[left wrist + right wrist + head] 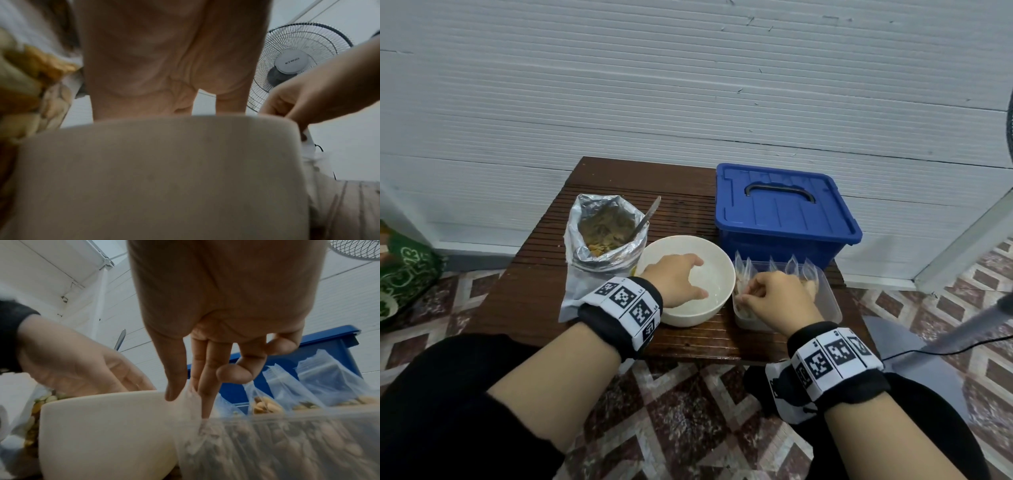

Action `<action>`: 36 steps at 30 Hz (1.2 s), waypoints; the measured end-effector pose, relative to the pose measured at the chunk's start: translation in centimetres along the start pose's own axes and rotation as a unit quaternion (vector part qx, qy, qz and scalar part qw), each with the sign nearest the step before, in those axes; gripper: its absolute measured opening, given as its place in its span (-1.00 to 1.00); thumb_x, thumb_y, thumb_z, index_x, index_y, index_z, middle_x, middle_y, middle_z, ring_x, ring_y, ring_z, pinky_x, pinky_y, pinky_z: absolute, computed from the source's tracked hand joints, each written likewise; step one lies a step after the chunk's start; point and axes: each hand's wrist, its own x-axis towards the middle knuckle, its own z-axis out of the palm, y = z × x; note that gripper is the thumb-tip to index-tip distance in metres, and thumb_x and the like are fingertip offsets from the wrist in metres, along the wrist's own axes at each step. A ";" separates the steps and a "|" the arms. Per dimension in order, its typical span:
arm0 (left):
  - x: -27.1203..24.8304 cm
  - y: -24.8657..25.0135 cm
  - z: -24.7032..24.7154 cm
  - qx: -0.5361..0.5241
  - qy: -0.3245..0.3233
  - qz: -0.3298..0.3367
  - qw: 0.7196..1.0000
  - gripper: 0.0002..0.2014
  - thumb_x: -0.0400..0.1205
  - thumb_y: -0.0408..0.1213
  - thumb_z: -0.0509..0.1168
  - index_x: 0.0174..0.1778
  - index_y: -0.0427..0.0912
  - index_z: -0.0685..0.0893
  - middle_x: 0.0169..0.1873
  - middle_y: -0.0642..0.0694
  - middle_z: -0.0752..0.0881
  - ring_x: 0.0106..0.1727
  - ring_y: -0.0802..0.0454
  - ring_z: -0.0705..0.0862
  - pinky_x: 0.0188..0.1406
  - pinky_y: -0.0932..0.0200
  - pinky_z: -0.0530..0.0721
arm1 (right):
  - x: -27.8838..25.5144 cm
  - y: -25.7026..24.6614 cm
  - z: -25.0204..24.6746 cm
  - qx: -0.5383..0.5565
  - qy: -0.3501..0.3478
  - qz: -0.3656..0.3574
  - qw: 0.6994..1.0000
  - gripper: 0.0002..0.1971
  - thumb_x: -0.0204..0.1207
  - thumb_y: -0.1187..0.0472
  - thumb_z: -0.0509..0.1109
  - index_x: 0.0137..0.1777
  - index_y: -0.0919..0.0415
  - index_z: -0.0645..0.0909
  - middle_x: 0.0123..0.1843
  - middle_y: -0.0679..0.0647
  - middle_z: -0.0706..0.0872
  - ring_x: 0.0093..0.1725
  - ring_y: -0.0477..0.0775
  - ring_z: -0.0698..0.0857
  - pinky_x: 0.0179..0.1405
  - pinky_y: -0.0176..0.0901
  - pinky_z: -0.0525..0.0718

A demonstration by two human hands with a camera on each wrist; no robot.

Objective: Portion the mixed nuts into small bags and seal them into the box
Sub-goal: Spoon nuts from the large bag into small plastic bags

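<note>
Two hands working: left hand (678, 279) spread open inside white bowl (717, 301); right hand (777, 297) pinches a small bag (190, 395) in clear container (831, 301).

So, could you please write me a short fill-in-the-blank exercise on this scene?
1. The lid of the blue box is ____.
2. The left hand reaches into the white ____.
3. A spoon handle sticks out of the foil ____.
4. The right hand pinches a small bag in the clear ____.

Missing words: shut; bowl; bag; tub
</note>
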 end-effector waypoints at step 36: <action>-1.5 2.2 -2.4 -0.354 0.101 0.159 0.916 -0.86 0.73 -0.37 0.17 -0.07 -0.08 0.57 -0.21 0.01 0.77 -0.28 0.21 0.71 -0.22 0.27 0.60 | -0.6 -0.5 0.4 0.151 0.143 -0.117 0.971 -0.44 0.48 -0.32 0.25 0.40 -0.08 0.55 0.13 -0.09 0.75 0.20 0.03 0.60 0.31 0.21 0.50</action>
